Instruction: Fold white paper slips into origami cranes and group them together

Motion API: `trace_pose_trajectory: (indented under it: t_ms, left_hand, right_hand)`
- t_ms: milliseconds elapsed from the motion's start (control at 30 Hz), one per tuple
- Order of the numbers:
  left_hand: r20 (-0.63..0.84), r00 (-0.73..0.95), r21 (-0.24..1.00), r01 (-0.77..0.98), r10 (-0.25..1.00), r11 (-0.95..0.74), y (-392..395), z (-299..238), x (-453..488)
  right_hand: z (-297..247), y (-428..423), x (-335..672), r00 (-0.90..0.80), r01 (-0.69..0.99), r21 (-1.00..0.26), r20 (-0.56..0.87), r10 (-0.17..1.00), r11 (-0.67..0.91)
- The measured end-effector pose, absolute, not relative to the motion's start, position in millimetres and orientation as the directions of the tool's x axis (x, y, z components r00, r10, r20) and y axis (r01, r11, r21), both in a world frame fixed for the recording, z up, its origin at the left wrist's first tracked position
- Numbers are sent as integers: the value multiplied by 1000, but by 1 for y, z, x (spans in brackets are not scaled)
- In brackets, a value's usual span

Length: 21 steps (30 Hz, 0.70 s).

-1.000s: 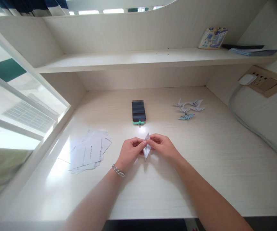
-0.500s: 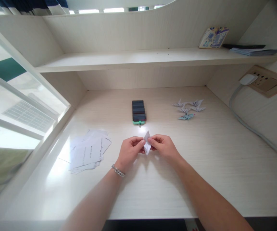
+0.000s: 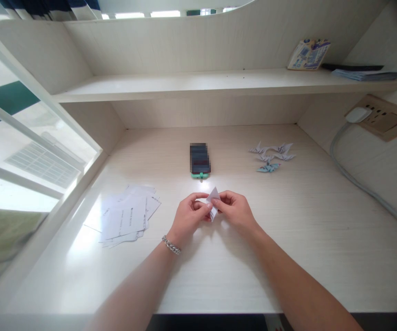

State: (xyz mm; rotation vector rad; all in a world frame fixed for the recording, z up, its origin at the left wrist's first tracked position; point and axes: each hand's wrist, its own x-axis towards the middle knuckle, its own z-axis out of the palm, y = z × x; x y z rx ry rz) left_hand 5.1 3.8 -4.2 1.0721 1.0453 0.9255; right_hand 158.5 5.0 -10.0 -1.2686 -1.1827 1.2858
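My left hand (image 3: 189,216) and my right hand (image 3: 235,210) meet over the middle of the pale desk (image 3: 288,239). Between their fingertips they pinch a small folded white paper piece (image 3: 213,199), held just above the desk top. Its pointed top sticks up between the thumbs, and its lower part is hidden by my fingers. A metal bracelet (image 3: 171,246) sits on my left wrist.
A phone (image 3: 200,160) lies flat behind my hands. A loose stack of white paper sheets (image 3: 124,216) lies to the left. Several small folded paper figures (image 3: 270,156) sit at the back right. A wall socket with a plug and cable (image 3: 357,115) is on the right; a shelf (image 3: 184,85) runs above.
The folded paper has tilted and shortened between my fingers, its lower tip now tucked under them. Both hands shifted slightly away from me.
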Motion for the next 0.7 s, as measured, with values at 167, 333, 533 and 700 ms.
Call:
trace_pose_trajectory:
  t_ms: [167,333,533,700]
  left_hand:
    - [-238,260,950,-137,936,279,5,-3,4]
    - [-252,267,938,-168,930,302,5,0,5]
    - [-304,320,911,-179,897,373,3,2,5]
    - [-291,331,911,-192,898,366,3,0,3]
  right_hand:
    - [-8,4,156,3,45,-998,-44,999,-44]
    - [-9,2,153,27,51,-999,-8,1000,-9]
    - [-9,0,154,68,124,-992,34,997,25]
    - [-8,0,154,72,149,-988,50,996,39]
